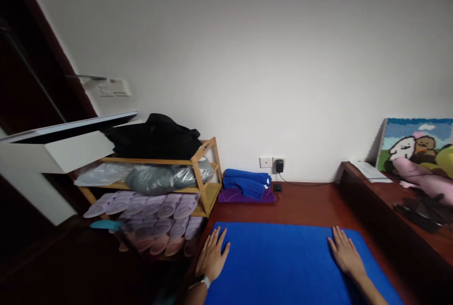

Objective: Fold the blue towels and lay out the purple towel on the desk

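Note:
A blue cloth (279, 262) lies spread flat on the red-brown wooden surface (307, 201). My left hand (213, 254) rests at the cloth's left edge, fingers outstretched and holding nothing; a watch is on that wrist. Near the far right corner, my right hand (347, 252) lies flat on the cloth with its fingers extended. Beyond the cloth, by the wall, folded blue cloths (247, 182) sit on top of a purple one (230, 196). The near edge of the spread cloth is outside the view.
On the left stands a wooden rack (200, 177) with slippers (170, 206), plastic-wrapped items and a black bag (155, 137). A black plug (279, 165) is in the wall socket. A raised ledge (368, 191) on the right holds a pink plush toy (421, 177) and a picture.

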Motion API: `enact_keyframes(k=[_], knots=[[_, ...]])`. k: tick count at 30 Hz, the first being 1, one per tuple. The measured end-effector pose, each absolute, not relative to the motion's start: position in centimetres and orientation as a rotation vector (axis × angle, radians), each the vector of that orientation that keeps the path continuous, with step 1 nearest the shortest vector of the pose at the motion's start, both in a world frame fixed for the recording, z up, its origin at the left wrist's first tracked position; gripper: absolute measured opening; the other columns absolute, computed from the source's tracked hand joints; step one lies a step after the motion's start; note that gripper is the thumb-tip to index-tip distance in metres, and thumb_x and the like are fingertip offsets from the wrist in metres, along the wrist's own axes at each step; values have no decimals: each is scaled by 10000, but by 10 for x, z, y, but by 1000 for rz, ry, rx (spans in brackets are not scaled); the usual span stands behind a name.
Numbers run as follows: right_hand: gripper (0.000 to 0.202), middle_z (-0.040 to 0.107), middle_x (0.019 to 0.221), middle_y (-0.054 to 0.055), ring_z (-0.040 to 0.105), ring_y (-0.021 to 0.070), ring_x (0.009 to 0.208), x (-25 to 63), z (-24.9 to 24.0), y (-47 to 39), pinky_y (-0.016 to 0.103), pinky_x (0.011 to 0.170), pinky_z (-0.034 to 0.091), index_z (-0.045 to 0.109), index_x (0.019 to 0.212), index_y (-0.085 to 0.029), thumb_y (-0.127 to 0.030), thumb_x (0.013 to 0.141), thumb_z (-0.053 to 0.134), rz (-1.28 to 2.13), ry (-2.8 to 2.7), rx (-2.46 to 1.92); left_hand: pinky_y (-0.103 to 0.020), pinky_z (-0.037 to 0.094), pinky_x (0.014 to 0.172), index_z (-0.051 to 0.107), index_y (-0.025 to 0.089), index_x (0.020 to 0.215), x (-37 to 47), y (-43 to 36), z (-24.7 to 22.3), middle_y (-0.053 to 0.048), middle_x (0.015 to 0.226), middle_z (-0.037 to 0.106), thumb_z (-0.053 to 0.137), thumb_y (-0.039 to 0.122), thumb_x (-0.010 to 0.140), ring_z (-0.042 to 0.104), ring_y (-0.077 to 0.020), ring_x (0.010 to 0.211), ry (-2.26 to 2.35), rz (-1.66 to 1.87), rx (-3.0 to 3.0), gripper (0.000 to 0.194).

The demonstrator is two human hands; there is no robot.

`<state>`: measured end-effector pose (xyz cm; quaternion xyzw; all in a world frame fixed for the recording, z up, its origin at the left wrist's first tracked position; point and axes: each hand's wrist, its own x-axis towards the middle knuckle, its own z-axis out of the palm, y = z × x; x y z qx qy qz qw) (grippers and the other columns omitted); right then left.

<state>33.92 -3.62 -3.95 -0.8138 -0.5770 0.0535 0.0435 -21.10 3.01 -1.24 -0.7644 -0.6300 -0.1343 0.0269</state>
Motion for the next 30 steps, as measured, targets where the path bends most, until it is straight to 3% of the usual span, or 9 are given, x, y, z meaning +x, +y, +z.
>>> enact_keyframes(k=[3,9,13,17,22,26,30], knots=[[811,218,1686,97,159,254,1559,383,-51,-47,443,1273,141,221,1605,-80,-552,950,155,119,-1718,-2532,-462,289,1238,416,242,1553,-212,33,-14,-93,1645,379,365,542,1015,346,-246,1512,-1936,-406,-2361,618],[806,219,1686,144,177,311,1555,380,-56,-47,477,1263,112,222,1610,-113,-576,955,145,-50,-1669,-2619,-457,322,1201,435,256,1540,-209,35,-2,-83,1631,413,369,508,998,405,-260,1473,-1967,-296,-2348,602],[812,212,1689,148,176,315,1555,382,-60,-45,471,1261,113,218,1613,-123,-585,948,148,-39,-1668,-2618,-451,412,1081,528,258,1471,-204,49,22,-101,1485,574,370,471,983,554,-286,1295,-1965,-182,-2347,556],[843,206,1692,137,161,302,1559,385,-63,-43,469,1265,116,219,1611,-110,-598,928,140,10,-1624,-2582,-454,459,1013,576,173,1421,-202,66,27,-144,1322,665,299,465,1003,604,-299,1182,-1976,-217,-2285,580],[882,220,1693,98,169,279,1560,384,-66,-44,500,1265,114,234,1614,-152,-648,890,142,36,-1533,-2564,-446,352,1186,569,186,1419,-209,74,1,-115,1502,561,343,426,993,495,-266,1394,-1981,-441,-2239,538],[867,240,1687,102,185,288,1556,388,-67,-50,527,1254,138,270,1607,-182,-638,874,183,48,-1499,-2561,-456,312,1225,515,137,1471,-212,71,-6,-144,1581,476,334,422,1001,419,-261,1470,-2046,-434,-2289,579],[846,298,1666,111,234,313,1541,389,-54,-45,572,1233,181,344,1580,-204,-637,859,247,109,-1452,-2604,-455,293,1239,480,157,1505,-212,66,-4,-126,1604,443,336,425,1010,384,-247,1492,-2060,-452,-2328,581]])
